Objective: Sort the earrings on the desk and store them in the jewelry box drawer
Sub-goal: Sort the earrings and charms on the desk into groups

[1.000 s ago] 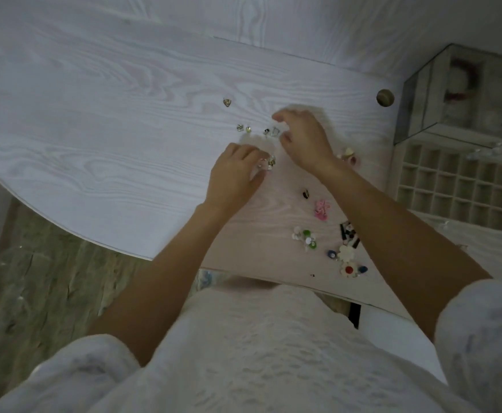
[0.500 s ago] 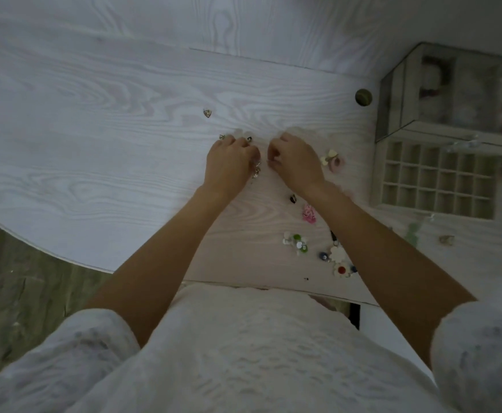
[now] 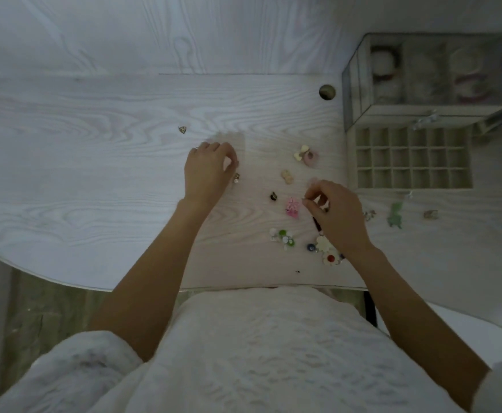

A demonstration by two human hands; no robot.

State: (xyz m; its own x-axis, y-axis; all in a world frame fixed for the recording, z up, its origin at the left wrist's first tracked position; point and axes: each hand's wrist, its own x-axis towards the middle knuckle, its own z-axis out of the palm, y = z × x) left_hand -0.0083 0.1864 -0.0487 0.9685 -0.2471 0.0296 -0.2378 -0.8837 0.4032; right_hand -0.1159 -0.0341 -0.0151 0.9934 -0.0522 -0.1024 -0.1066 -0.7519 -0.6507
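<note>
Small earrings lie scattered on the white wood desk (image 3: 94, 174). My left hand (image 3: 208, 171) rests on the desk with its fingers curled, and a small sparkly earring (image 3: 236, 177) sits at its thumb. My right hand (image 3: 339, 216) hovers with thumb and forefinger pinched together beside a pink earring (image 3: 292, 207); something tiny seems held at the tips. The jewelry box (image 3: 422, 79) stands at the far right, and its drawer (image 3: 351, 162) is pulled out, showing empty grid compartments.
Loose pieces include a gold heart (image 3: 182, 129), a cream bow with a pink ring (image 3: 306, 153), a green-white cluster (image 3: 282, 238), flower earrings (image 3: 328, 251) and a green piece (image 3: 395, 214). A cable hole (image 3: 327, 91) is in the desk. The desk's curved front edge runs near my body.
My right hand has drawn back from the far small studs toward me and to the right, fingers pinched. My left hand stays over the small earrings. The camera has tilted further down.
</note>
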